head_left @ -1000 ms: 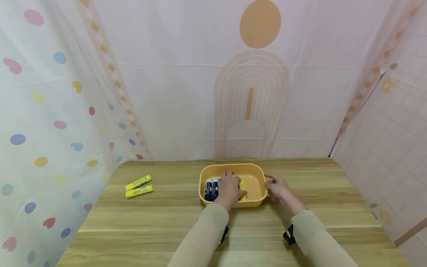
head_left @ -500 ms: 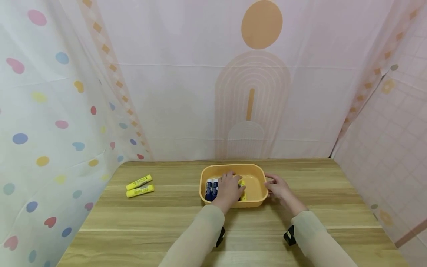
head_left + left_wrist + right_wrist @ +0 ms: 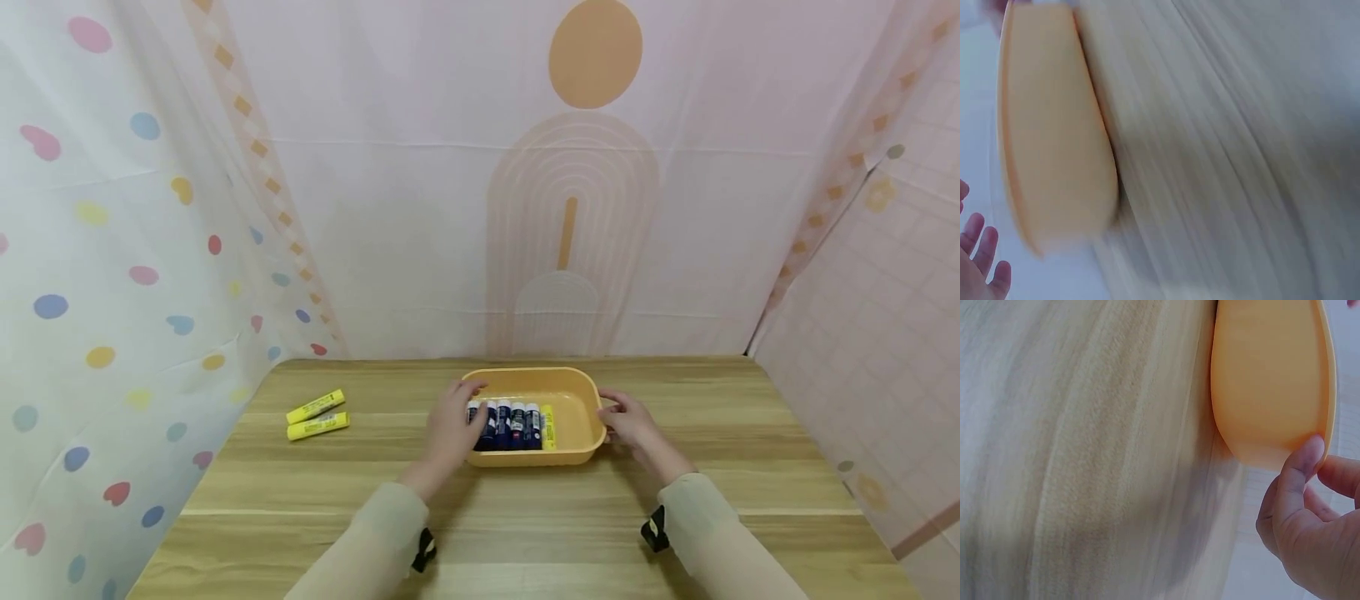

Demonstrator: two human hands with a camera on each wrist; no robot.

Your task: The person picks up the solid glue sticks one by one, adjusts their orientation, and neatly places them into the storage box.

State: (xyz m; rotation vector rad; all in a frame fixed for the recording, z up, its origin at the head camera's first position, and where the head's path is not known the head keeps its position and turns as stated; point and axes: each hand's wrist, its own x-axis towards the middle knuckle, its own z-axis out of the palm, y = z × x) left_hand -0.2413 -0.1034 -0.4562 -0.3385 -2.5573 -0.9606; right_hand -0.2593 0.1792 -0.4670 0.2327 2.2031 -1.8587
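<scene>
An orange-yellow plastic basket (image 3: 573, 457) stands near the back of the table. Inside lie several dark blue glue sticks (image 3: 517, 429) with white caps, side by side, and one yellow glue stick (image 3: 548, 428) at the right of that row. My left hand (image 3: 447, 427) hovers at the basket's left end with nothing held, its fingers loosely spread in the left wrist view; it hides part of the leftmost sticks. With thumb and fingers, my right hand (image 3: 1310, 519) pinches the rim at the basket's right end.
Two yellow tubes, an upper one (image 3: 316, 407) and a lower one (image 3: 318, 426), lie at the left of the wooden table (image 3: 540, 533). Patterned cloth (image 3: 390, 233) hangs behind the table and at both sides.
My left hand has moved left, out from over the middle of the basket, uncovering the row of dark blue glue sticks. The right hand stays at the rim.
</scene>
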